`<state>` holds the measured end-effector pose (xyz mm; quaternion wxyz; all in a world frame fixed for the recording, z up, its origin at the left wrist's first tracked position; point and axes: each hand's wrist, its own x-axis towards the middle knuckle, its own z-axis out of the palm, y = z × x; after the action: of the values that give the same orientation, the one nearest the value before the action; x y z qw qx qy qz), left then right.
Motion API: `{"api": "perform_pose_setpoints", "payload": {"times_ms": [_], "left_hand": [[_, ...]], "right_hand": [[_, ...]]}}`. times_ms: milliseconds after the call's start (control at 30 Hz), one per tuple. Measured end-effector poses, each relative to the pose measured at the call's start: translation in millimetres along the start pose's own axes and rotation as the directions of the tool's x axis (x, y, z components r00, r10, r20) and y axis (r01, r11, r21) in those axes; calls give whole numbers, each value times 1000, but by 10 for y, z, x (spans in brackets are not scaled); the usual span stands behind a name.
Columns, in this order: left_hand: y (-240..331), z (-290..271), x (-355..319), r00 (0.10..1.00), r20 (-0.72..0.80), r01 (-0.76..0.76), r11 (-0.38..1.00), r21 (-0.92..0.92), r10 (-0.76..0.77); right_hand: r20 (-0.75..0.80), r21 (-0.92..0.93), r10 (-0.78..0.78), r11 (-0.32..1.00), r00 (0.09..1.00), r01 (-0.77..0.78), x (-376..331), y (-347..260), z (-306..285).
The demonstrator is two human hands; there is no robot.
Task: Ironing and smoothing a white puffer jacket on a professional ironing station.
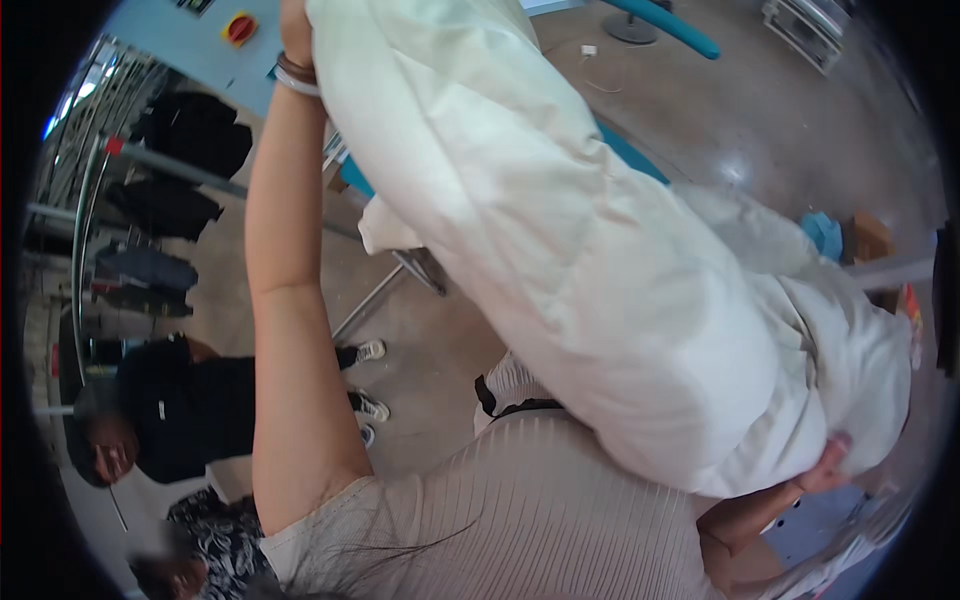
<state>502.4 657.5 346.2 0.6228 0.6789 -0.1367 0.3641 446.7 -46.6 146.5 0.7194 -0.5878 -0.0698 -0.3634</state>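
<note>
A large, puffy white padded cloth item (560, 240) stretches from the top of the view down to the lower right. Whether it is a quilt or a garment I cannot tell. Raised at the top edge, my left hand (296, 35) holds its upper end; the fingers are mostly hidden or cut off. A brown and a white band circle that wrist. At the lower right, my right hand (826, 468) grips the other end, its fingers closed on the bunched fabric. The cloth sags in folds between both hands, in front of my ribbed top (510, 510).
Dark garments (195, 135) hang on a metal rack (85, 240) at the left. Two people, one in a dark shirt (205, 405), are near my left arm. A pale panel with a red-and-yellow switch (239, 30) stands at the top left. Teal padded parts (680, 30) lie beyond the cloth.
</note>
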Motion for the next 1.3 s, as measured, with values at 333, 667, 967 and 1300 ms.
{"api": "perform_pose_setpoints", "payload": {"times_ms": [333, 667, 967, 1300], "left_hand": [[499, 1400, 489, 702, 692, 503, 572, -648, 166], [807, 1862, -304, 752, 588, 528, 808, -264, -299], [957, 1309, -1497, 813, -11, 580, 810, 83, -582], [2164, -2629, 505, 879, -463, 470, 41, 882, -117]], "right_hand": [[786, 35, 327, 824, 524, -566, 829, -29, 1540], [961, 46, -48, 999, 271, 13, 713, 1947, 5081], [636, -709, 316, 601, -704, -370, -133, 2079, 4488], [946, 223, -129, 924, -296, 311, 590, 0, 3790]]}}
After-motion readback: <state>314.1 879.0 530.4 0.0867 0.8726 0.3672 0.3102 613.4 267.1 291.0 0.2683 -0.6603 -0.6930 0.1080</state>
